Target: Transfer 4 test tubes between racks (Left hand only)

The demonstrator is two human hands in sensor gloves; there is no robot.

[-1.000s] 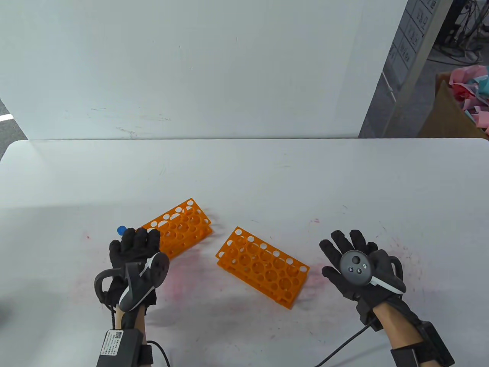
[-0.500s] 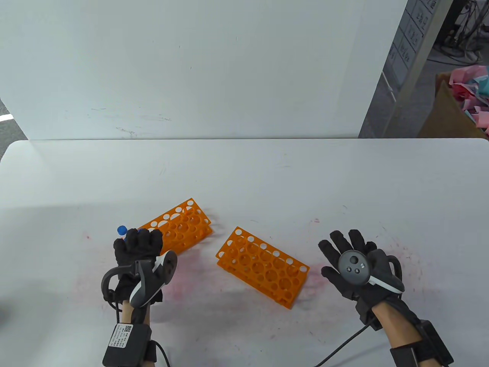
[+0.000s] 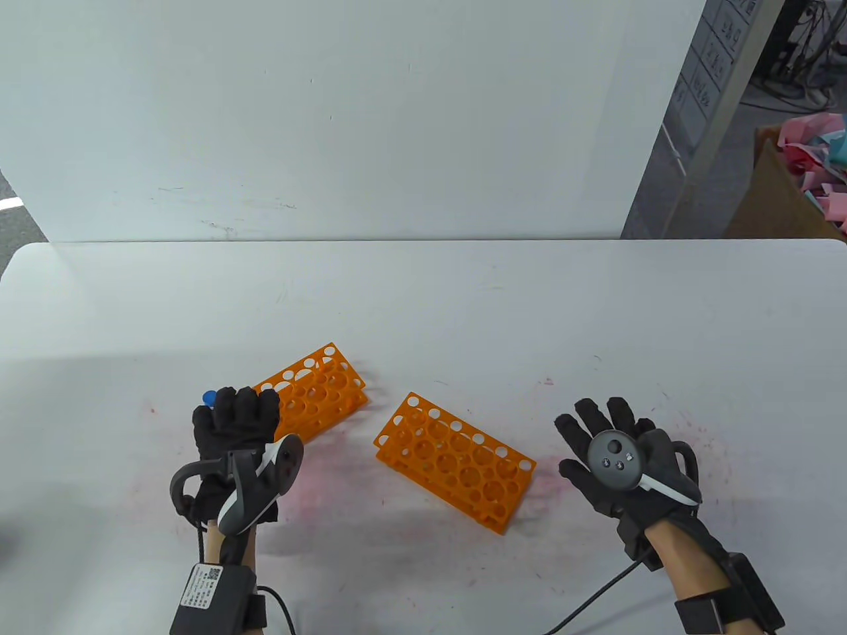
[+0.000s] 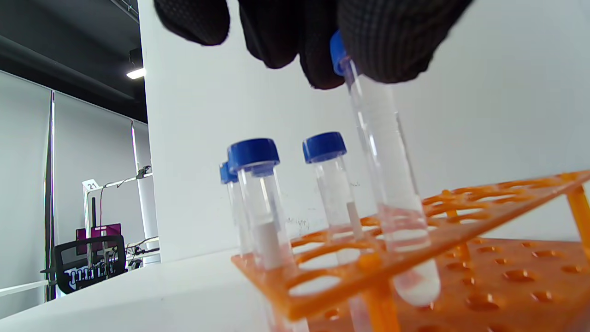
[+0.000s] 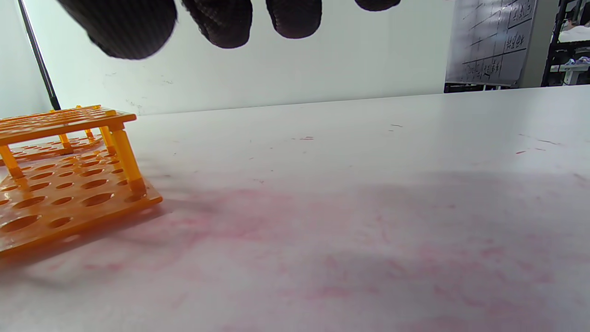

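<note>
My left hand (image 3: 235, 423) hovers over the near end of the left orange rack (image 3: 317, 390). In the left wrist view its fingertips (image 4: 387, 50) pinch the blue cap of a clear test tube (image 4: 392, 203); the tube's lower end still sits in a hole of that rack (image 4: 461, 226), its tip above the base plate. Three more blue-capped tubes (image 4: 258, 203) stand in the same rack. One blue cap (image 3: 210, 397) shows past my fingers in the table view. The second orange rack (image 3: 456, 460) holds no tubes. My right hand (image 3: 615, 456) rests flat and spread, right of it.
The white table (image 3: 463, 311) has pink stains around the racks. A white wall panel stands behind the far edge. A cardboard box with coloured paper (image 3: 807, 178) sits off the table at the far right. The second rack's corner shows in the right wrist view (image 5: 64, 170).
My left hand has shifted slightly over the left rack's near end, staying on the tubes. The right hand and both racks have stayed still.
</note>
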